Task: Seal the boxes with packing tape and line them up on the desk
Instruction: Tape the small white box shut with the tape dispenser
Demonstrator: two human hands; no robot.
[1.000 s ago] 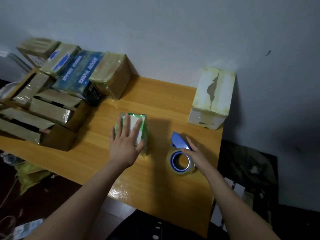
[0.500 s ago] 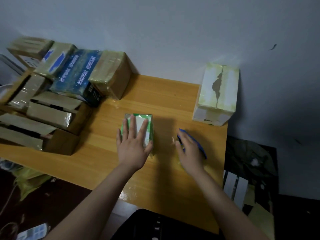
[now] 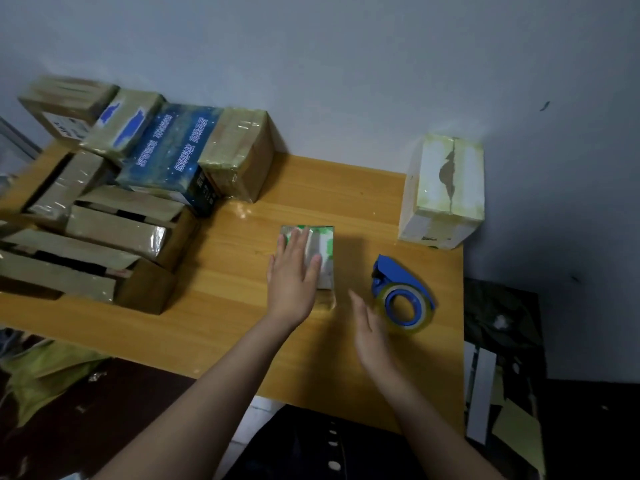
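A small green and white box (image 3: 323,252) lies in the middle of the wooden desk (image 3: 228,306). My left hand (image 3: 294,275) rests flat on its top with straight fingers. To the right sits a blue tape dispenser (image 3: 403,296) with a roll of clear tape in it. My right hand (image 3: 369,332) hovers just left of the dispenser, fingers straight and blurred, holding nothing. A taped white box (image 3: 441,192) stands at the back right against the wall.
Several taped brown boxes (image 3: 100,233) and a dark blue printed box (image 3: 169,157) are piled on the desk's left half. The desk's right edge drops off past the dispenser, with dark clutter (image 3: 498,341) on the floor beside it.
My right hand let go of the tape dispenser and drew back towards me and left. The dispenser now lies uncovered on the desk. My left hand stays on the green box.
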